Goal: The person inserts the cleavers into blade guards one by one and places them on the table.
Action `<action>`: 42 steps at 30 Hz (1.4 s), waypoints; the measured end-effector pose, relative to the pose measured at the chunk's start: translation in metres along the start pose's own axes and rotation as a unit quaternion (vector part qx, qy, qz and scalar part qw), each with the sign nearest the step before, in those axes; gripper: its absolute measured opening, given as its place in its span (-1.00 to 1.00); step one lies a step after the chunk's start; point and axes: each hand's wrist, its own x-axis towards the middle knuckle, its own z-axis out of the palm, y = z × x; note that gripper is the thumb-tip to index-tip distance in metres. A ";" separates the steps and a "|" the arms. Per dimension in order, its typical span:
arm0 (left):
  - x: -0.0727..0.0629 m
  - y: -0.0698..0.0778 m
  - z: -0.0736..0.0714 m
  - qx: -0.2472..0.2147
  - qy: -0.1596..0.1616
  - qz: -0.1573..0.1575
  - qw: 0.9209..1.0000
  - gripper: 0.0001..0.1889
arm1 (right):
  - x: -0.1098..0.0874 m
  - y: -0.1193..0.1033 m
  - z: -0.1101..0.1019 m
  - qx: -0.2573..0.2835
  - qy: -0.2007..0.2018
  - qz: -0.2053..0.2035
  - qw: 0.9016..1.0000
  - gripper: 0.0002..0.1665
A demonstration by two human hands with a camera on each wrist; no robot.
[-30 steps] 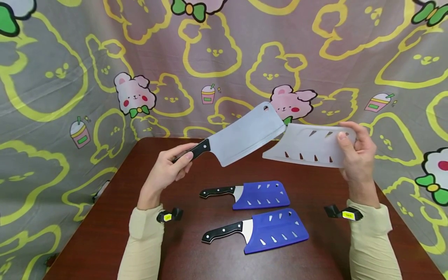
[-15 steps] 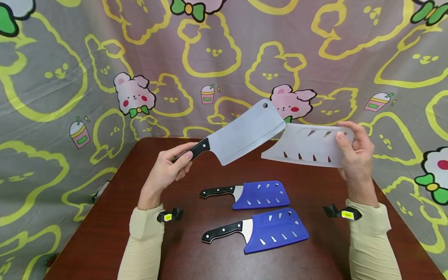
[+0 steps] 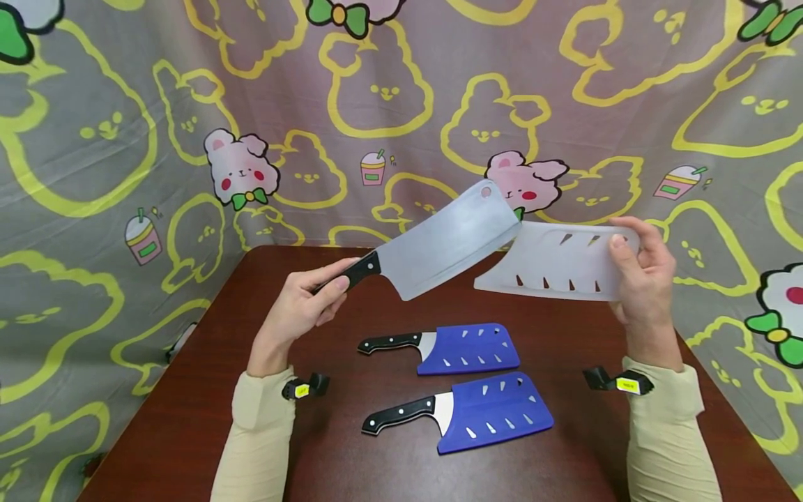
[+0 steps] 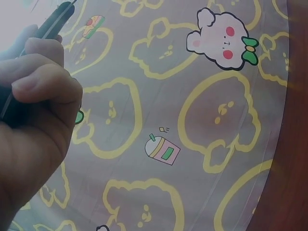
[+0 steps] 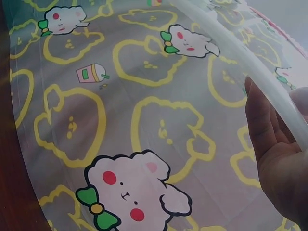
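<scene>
My left hand (image 3: 301, 300) grips the black handle of a cleaver (image 3: 448, 240), its bare blade raised and tilted up to the right above the table. With thumb and fingers my right hand (image 3: 646, 275) pinches the far end of a white slotted blade cover (image 3: 552, 261). The blade's front corner meets the cover's upper left corner in the head view. In the left wrist view fingers wrap the dark handle (image 4: 55, 21). The right wrist view catches the cover (image 5: 240, 57) edge-on between thumb and fingers.
Two more cleavers in blue slotted covers lie on the dark wooden table (image 3: 207, 390), handles to the left: a rear one (image 3: 470, 348) and a front one (image 3: 495, 415). A patterned curtain (image 3: 401, 104) encloses the table at the back and sides.
The cleaver and the white cover have both shifted slightly to the right, and the blade has turned a little so it catches more light. Both sheathed cleavers stay put.
</scene>
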 end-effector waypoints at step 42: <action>-0.006 0.035 0.017 0.156 -0.124 -0.028 0.980 -0.61 | -0.020 0.012 0.030 0.060 -0.103 0.023 0.993 -0.67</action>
